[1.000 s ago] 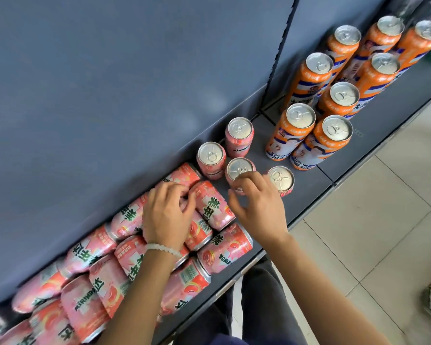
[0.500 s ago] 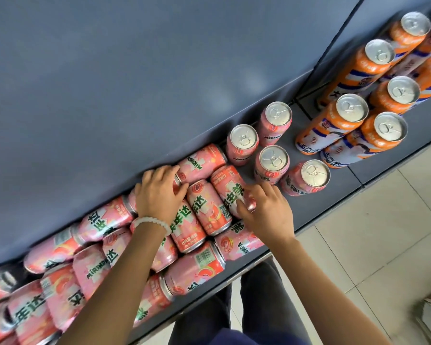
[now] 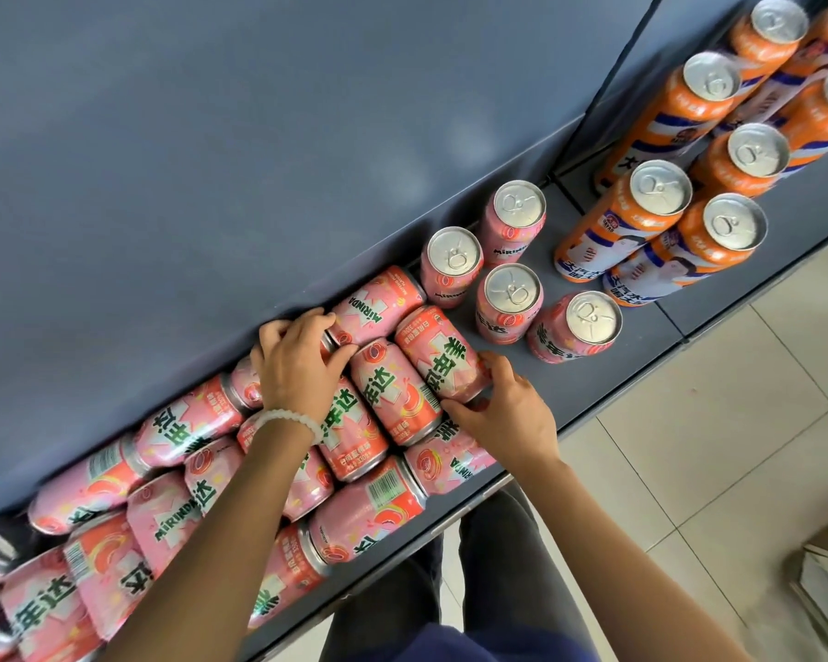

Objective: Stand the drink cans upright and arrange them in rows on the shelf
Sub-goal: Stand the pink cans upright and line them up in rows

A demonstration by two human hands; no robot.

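Note:
Many pink drink cans lie on their sides in a pile across the left of the grey shelf. Several pink cans stand upright right of the pile, among them one at the back and one at the front. My right hand grips the near end of a lying pink can at the pile's right edge, thumb below and fingers on its right side. My left hand curls over another lying can, which it mostly hides, near the back wall.
Tall orange cans stand upright in rows on the adjoining shelf section to the right. A dark grey back panel rises behind the cans. The shelf's front edge runs diagonally above a tiled floor. My legs show below the shelf.
My right hand left the upright cans and moved down-left to take hold of the lying can's end. My left hand slid toward the back wall over the pile.

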